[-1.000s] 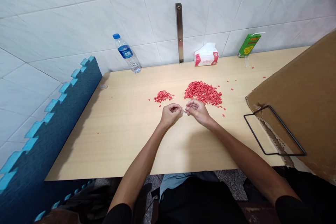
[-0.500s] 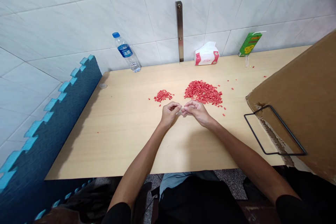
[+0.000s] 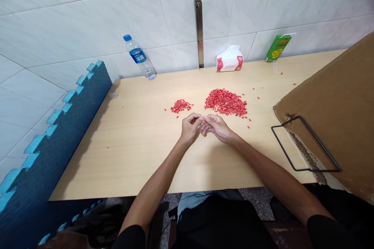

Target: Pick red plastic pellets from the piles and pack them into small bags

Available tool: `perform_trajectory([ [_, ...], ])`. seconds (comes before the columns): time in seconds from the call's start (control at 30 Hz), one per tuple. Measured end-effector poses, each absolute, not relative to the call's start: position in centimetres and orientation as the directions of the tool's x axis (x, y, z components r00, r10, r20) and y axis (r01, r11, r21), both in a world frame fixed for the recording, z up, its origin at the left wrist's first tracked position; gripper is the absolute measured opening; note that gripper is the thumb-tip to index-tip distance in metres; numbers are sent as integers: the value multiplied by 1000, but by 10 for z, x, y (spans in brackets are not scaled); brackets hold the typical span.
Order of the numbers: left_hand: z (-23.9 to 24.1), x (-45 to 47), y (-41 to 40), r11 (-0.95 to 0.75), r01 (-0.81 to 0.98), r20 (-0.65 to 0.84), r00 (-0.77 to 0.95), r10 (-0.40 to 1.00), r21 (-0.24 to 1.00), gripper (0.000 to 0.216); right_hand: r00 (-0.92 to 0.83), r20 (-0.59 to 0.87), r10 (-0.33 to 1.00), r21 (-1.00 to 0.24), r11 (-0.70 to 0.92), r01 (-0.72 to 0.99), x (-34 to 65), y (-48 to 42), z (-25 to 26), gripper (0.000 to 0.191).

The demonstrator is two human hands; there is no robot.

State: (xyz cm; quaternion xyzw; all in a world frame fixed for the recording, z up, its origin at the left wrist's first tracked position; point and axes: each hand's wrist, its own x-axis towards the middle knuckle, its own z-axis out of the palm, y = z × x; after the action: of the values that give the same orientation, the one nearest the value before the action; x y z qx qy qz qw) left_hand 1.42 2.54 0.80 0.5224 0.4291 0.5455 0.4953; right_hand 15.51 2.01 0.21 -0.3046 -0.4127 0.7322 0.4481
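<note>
My left hand is closed in a pinch, its fingertips meeting those of my right hand over the table. What the left fingers hold is too small to make out. A speck of red shows at the thumb and forefinger of my right hand, which pinch a small red piece. Just beyond the hands, a large heap of small red pieces lies to the right. A smaller heap of red pieces lies to the left, with a gap between the two.
Along the tiled wall stand a water bottle, a tissue pack and a green drink carton. A blue foam panel edges the left side. To the right are a cardboard box and a black wire frame. Loose red pieces lie scattered.
Both hands stay together, with the left shifted slightly right. My right fingers have turned a little, and a red speck now shows at their tips. The heaps look unchanged.
</note>
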Motion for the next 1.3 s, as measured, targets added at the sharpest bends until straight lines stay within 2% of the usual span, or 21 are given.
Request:
perform_trajectory([
  [0.27, 8, 17, 22, -239, 2, 239, -8, 971, 971, 18, -420, -118, 900, -857, -305, -415, 150, 18, -1, 44],
  [0.57, 6, 18, 22, -256, 38, 257, -6, 966, 966, 15, -393, -134, 910, -837, -316, -447, 148, 17, 1, 39],
  [0.83, 12, 20, 18, -344, 168, 351, -11, 936, 924, 12, -350, -153, 924, -823, -316, -473, 145, 15, 8, 37],
  [1.07, 10, 21, 16, -404, 276, 417, 13, 909, 872, 11, -286, -197, 938, -840, -312, -444, 144, 14, 9, 35],
  [1.17, 8, 21, 15, -434, 301, 448, 23, 894, 849, 19, -259, -213, 942, -831, -314, -460, 144, 14, 10, 36],
  [1.3, 8, 20, 14, -533, 431, 565, 63, 822, 728, 19, -238, -228, 944, -821, -318, -475, 144, 14, 10, 37],
])
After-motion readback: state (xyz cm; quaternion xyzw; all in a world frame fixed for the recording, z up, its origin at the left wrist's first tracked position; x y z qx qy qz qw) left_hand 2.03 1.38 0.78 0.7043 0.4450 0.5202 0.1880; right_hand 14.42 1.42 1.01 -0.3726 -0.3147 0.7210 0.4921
